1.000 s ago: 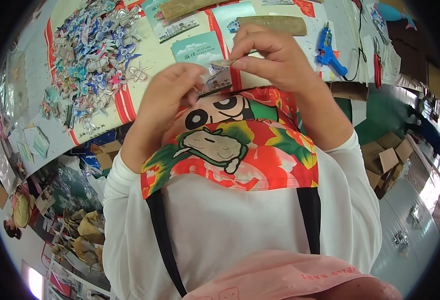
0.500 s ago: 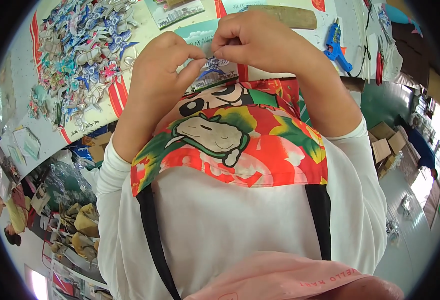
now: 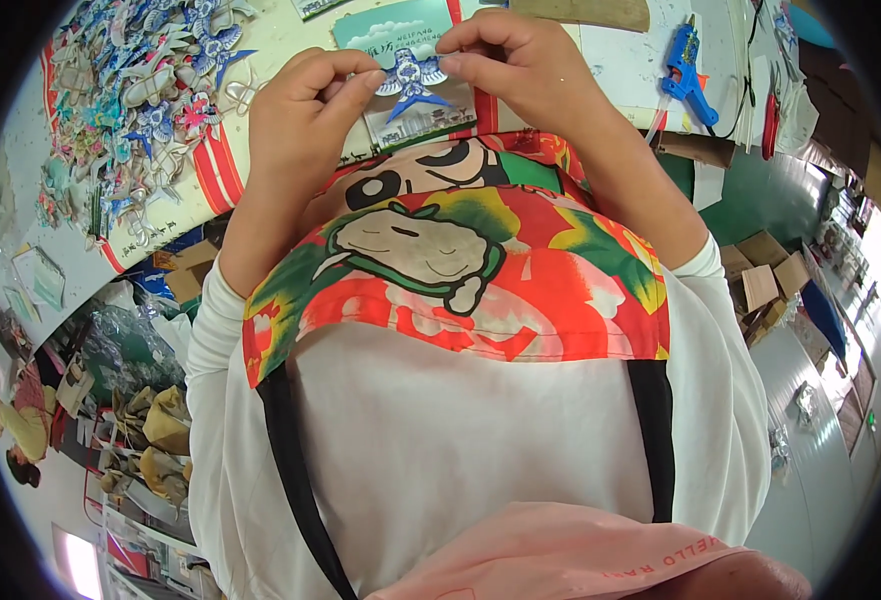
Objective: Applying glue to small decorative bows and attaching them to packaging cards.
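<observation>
A small blue-and-white swallow-shaped kite [image 3: 412, 88] is spread over a printed card [image 3: 388, 32] with a teal top and a dark skyline along its bottom. My left hand [image 3: 315, 108] pinches the kite's left wing tip between thumb and forefinger. At the other wing tip, my right hand [image 3: 515, 68] grips with its thumb and forefinger. The forked blue tail points toward me. Whether the kite touches the card I cannot tell.
To the left lies a heap of small colourful kites [image 3: 150, 90] on the table. A blue glue gun [image 3: 688, 75] rests at the right, near red-handled pliers [image 3: 770, 125]. A brown strip [image 3: 585, 12] lies beyond my right hand. Cardboard boxes [image 3: 760, 280] stand below at right.
My hands have moved apart, and the kite between them now shows with its wings spread. The table and the things on it appear shifted slightly upward in view.
</observation>
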The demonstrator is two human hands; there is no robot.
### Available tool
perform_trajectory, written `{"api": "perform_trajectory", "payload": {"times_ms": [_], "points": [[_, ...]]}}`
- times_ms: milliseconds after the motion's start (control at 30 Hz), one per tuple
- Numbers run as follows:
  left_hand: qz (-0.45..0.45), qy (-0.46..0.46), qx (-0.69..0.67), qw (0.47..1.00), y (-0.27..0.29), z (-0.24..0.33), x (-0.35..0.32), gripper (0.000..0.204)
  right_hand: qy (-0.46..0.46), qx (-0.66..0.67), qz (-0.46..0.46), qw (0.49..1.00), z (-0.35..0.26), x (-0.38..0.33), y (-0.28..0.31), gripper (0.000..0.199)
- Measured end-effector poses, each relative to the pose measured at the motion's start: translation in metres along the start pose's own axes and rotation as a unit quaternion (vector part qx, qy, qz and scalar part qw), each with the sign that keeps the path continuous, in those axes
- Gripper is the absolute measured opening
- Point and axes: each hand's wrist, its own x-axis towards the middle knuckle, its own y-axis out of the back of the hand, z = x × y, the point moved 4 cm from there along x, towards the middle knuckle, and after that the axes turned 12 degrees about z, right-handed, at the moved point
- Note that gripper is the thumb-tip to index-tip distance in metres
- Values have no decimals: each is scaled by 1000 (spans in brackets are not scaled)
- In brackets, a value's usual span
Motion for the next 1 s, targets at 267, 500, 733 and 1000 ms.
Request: {"api": "perform_trajectory", "payload": {"times_ms": [267, 500, 733, 1000], "points": [[8, 51, 37, 998, -7, -7, -4, 14, 49, -64, 18, 997, 8, 2, -10, 13], [8, 67, 67, 995, -11, -11, -1, 16, 5, -146, 1, 989, 4, 6, -12, 11], [-3, 75, 78, 994, -11, -11, -1, 16, 15, -158, 6, 987, 6, 2, -13, 14], [-4, 31, 112, 993, -13, -11, -2, 16, 77, -181, 101, 975, 5, -9, -13, 11]]}}
